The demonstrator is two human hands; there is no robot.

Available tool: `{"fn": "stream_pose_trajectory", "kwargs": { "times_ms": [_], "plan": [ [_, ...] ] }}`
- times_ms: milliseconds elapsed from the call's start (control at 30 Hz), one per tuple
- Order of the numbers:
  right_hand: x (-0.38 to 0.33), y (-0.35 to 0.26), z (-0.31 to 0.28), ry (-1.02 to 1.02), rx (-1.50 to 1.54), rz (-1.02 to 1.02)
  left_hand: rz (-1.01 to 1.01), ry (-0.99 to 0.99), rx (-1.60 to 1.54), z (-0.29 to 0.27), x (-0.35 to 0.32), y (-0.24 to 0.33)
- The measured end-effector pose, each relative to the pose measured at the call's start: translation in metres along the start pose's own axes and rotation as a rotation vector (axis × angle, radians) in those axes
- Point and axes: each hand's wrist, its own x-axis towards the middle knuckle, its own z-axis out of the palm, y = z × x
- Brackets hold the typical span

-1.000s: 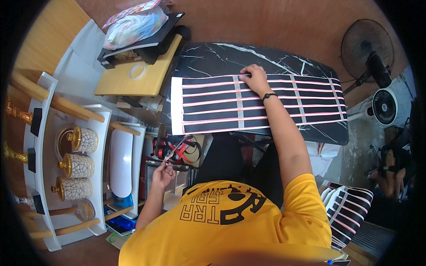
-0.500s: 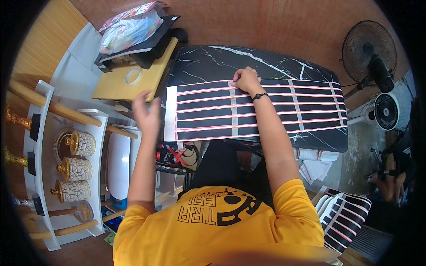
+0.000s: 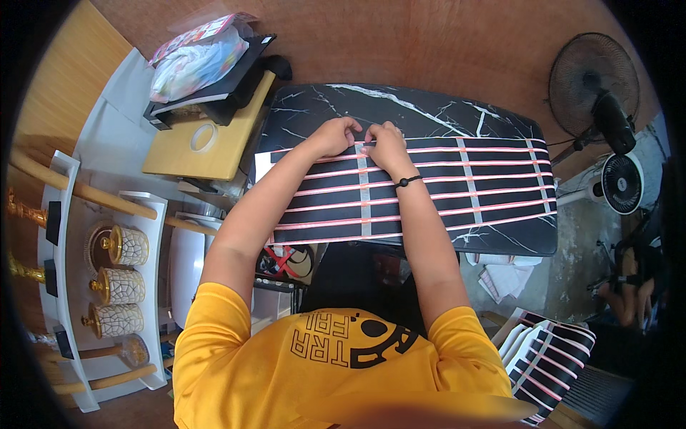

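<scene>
A row of long red-and-white strips (image 3: 429,189) lies across the black marbled table (image 3: 321,106). Grey crosswise bands (image 3: 366,200) run over the strips. My left hand (image 3: 334,138) is at the far edge of the row, by the top end of the leftmost band, its fingers curled together. Close on the other side of that end, my right hand (image 3: 386,149) has its fingertips pinched; a dark bracelet is on its wrist. Whatever either hand's fingertips hold is too small or hidden to make out. My left forearm covers part of the strips' white left end (image 3: 264,164).
A wooden stand (image 3: 161,154) at the left carries a tape roll (image 3: 204,138) and a filled plastic bag (image 3: 196,68). Two fans (image 3: 619,182) stand at the right. More striped material (image 3: 554,365) lies at the lower right. Shelves hold gold-lidded jars (image 3: 123,284).
My left hand has moved from beside the table's left end, up and right, to the leftmost band's top end. My right hand stays near that end, slightly lower in view.
</scene>
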Motion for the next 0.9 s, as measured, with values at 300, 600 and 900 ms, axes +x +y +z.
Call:
{"fn": "stream_pose_trajectory", "kwargs": {
  "times_ms": [300, 600, 900],
  "plan": [
    [-0.004, -0.009, -0.001, 0.082, 0.009, -0.019, -0.100, -0.108, -0.231, -0.005, 0.009, 0.013],
    [-0.008, -0.012, 0.006, 0.155, 0.049, 0.039, -0.023, -0.025, 0.052, -0.005, 0.021, 0.020],
    [-0.003, 0.001, 0.008, 0.144, 0.124, -0.027, -0.188, 0.066, 0.061, 0.000, 0.023, 0.025]
  ]
}}
